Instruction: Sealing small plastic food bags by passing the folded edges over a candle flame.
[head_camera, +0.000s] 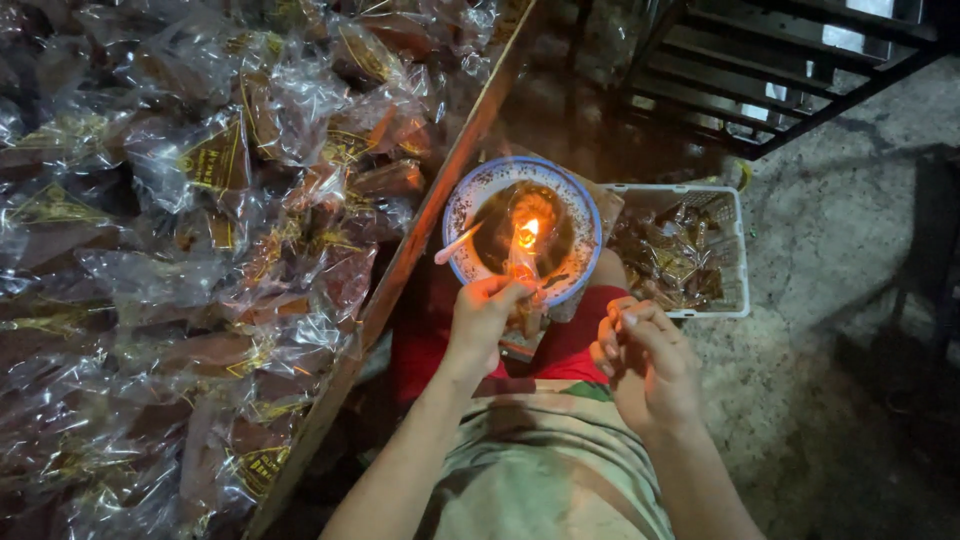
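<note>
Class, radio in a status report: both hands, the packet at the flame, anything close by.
Left hand pinches clear plastic packet at the flame. Right hand curled beside, hold unclear. Blue-rimmed round bowl under flame; white basket alongside.

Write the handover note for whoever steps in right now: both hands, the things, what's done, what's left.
Left hand: pinches a clear plastic packet, its edge at the flame in the blue-rimmed bowl.
Right hand: fingers curled, held clear of the bowl; contents unclear.
Done: a large heap of filled packets on the board, more in the white basket.
Left: this packet is not yet away from the flame.
</note>
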